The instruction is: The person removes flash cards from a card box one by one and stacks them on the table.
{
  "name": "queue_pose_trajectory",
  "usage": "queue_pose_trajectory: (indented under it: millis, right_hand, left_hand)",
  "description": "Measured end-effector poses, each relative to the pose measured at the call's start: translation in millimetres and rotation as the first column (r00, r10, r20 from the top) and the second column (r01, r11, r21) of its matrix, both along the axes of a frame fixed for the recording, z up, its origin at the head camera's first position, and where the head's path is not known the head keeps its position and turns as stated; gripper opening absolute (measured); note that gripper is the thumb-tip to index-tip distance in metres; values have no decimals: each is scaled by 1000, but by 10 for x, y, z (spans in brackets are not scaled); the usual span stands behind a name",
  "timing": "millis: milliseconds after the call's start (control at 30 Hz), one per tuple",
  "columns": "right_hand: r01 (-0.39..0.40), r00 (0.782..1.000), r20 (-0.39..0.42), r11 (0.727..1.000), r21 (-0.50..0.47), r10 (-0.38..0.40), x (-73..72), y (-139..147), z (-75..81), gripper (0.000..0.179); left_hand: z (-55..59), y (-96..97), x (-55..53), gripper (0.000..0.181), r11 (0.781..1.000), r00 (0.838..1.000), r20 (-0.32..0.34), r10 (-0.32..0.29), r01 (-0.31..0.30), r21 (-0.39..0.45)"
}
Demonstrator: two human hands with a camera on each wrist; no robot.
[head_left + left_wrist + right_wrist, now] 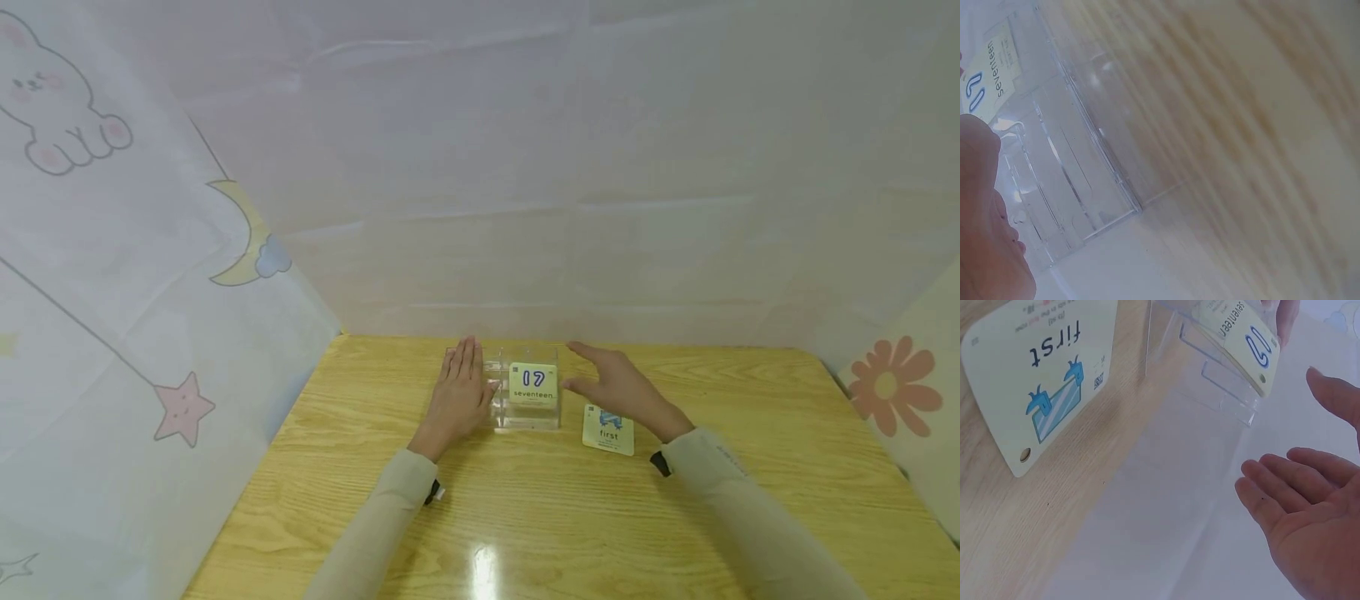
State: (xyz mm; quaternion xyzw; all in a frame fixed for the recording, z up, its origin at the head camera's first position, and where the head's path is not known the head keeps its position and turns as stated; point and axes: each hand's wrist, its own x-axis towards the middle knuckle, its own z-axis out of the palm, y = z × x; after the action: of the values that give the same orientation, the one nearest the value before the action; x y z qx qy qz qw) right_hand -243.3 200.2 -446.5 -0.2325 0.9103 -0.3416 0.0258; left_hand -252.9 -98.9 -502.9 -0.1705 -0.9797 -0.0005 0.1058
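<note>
A clear plastic holder [529, 419] with compartments stands near the back of the table. In its right side leans a stack of cards whose front card [533, 385] reads "seventeen" with a purple 17. My left hand [461, 387] lies over the holder's left part, fingers straight; in the left wrist view the holder's clear wall [1079, 156] shows beside it. My right hand [618, 385] is just right of the holder, palm facing it, fingers extended and thumb apart, holding nothing. Below that hand a card reading "first" [1054, 375] lies on the table, with a blue picture on it.
The wooden table [525, 517] ends at the back against a pale hanging cloth [525, 208]. Another cloth at the left carries a moon, a star and a bear; the right one has a red flower [892, 386].
</note>
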Motion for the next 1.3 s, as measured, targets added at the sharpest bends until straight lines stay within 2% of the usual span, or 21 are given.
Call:
queue_pose_trajectory:
  millis: [333,500,800,1133,1300]
  right_hand:
    - [-39,989,-137,996,85,51,22,-132,35,74]
    - [-45,983,-173,991,123,66,29,-189,46,73]
    - [-66,968,-228,980,187,109,43,-296,-60,72]
    - [-68,930,-336,969,239,148,68,-419,-111,73]
    - [-75,908,-372,950,304,191,75,-477,-151,72]
  left_hand:
    - [26,-13,5,76,1000,1000,4,-2,2,16]
    - [45,-17,9,76,1000,1000,7,-3,3,25]
    - [30,-22,4,76,999,1000,1,-10,10,35]
    - [20,-4,5,77,1000,1000,11,3,-3,23]
    - [12,2,9,77,1000,1000,6,2,-3,21]
